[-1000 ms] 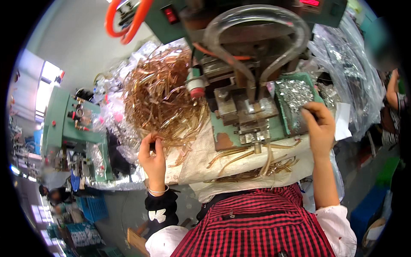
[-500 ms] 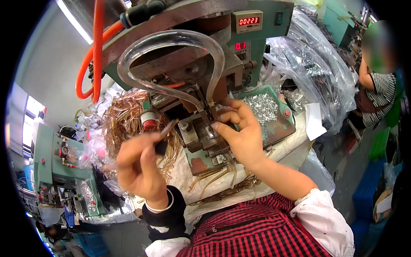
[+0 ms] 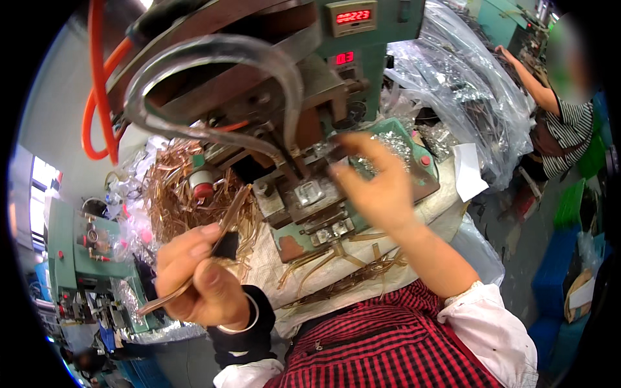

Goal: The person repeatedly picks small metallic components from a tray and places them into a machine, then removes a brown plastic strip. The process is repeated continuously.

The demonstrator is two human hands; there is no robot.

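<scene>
My left hand (image 3: 204, 278) is closed around a long, thin coppery strip (image 3: 234, 210), which slants up toward the press and sticks out below the fingers too. Beside the press die, on its right, is my right hand (image 3: 378, 184), smeared by motion. Its thumb and forefinger reach toward the dark metal fixture, and whether anything is between them does not show. A small shiny silver piece (image 3: 310, 193) sits on the die block (image 3: 304, 210), under the press head. A clear bent tube (image 3: 220, 48) loops down to the head.
A green tray (image 3: 424, 184) with many small silver pieces stands right of the die. Coppery strips (image 3: 171, 184) are heaped at the left, near a red button (image 3: 203, 190). Clear plastic sheeting (image 3: 453, 77) lies at the back right. Another person (image 3: 563, 129) works at far right.
My right hand has drawn back rightward from the die, leaving the silver piece in plain sight. My left hand has moved down and left with the strip. The view has shifted slightly.
</scene>
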